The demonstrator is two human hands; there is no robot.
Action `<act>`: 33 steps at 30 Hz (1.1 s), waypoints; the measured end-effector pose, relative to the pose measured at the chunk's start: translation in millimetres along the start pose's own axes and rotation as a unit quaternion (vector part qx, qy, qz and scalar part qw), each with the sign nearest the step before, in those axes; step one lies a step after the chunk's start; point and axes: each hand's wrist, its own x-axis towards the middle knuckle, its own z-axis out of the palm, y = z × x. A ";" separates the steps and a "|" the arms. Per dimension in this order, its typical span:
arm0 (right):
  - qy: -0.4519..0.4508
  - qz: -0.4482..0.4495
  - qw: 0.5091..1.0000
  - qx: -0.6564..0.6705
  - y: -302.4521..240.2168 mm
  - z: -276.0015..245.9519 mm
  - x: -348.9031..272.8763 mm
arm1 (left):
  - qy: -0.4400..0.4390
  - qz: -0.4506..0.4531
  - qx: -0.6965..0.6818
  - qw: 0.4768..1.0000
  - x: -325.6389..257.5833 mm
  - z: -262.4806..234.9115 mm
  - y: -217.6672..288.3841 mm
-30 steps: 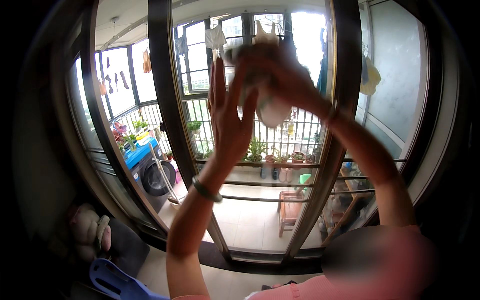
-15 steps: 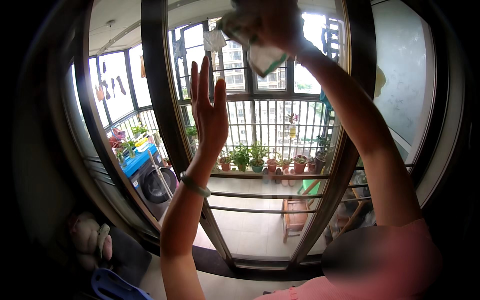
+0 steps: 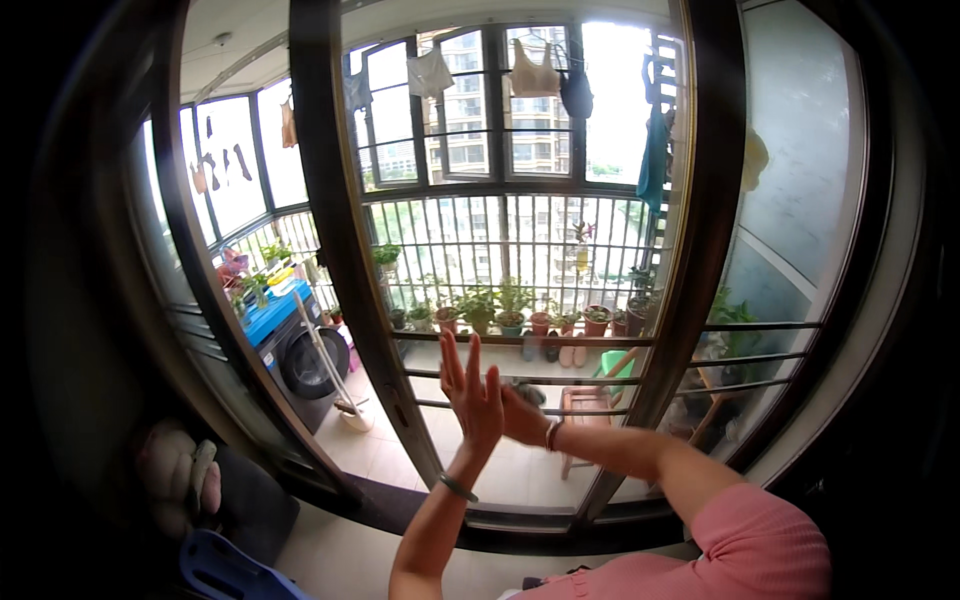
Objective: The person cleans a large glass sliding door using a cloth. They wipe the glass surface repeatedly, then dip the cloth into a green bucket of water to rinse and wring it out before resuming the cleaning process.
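My left hand (image 3: 472,402) is raised with its fingers stretched upward and spread, holding nothing, in front of the glass door pane (image 3: 530,470). A pale green bangle (image 3: 458,487) circles that wrist. Just to its right, my right hand (image 3: 524,416) reaches in from the right at the height of the door's lower bars. It is partly hidden behind the left hand. A small greyish patch of cloth (image 3: 528,392) shows at the right hand's upper edge, mostly covered by the hand. The fingers around the cloth are blurred and hard to see.
Dark door frames (image 3: 700,200) stand either side of the pane. Beyond lie a brown wooden chair (image 3: 585,400), potted plants (image 3: 512,318), hanging laundry (image 3: 535,70) and a washing machine (image 3: 312,362). Near me at lower left are a dark seat (image 3: 255,505) and a blue plastic item (image 3: 225,565).
My right hand has come down from the top of the pane to its lower part, with the white-and-green cloth. My left hand has lowered too and moved slightly right, still spread.
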 end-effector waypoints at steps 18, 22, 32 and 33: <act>0.411 0.011 0.892 0.190 328.6 -207.8 163.8 | 0.089 0.210 -0.055 0.972 225.1 -77.3 68.7; 0.532 0.015 0.844 0.070 427.8 -242.6 231.0 | 0.134 0.236 -0.026 0.962 320.0 -94.0 96.3; 0.446 0.172 0.878 -0.012 371.3 -191.6 236.8 | 0.133 0.196 -0.042 0.971 271.2 -87.1 28.5; 0.446 0.165 0.878 -0.049 365.4 -188.8 231.4 | 0.143 0.198 -0.036 0.969 260.0 -81.0 22.7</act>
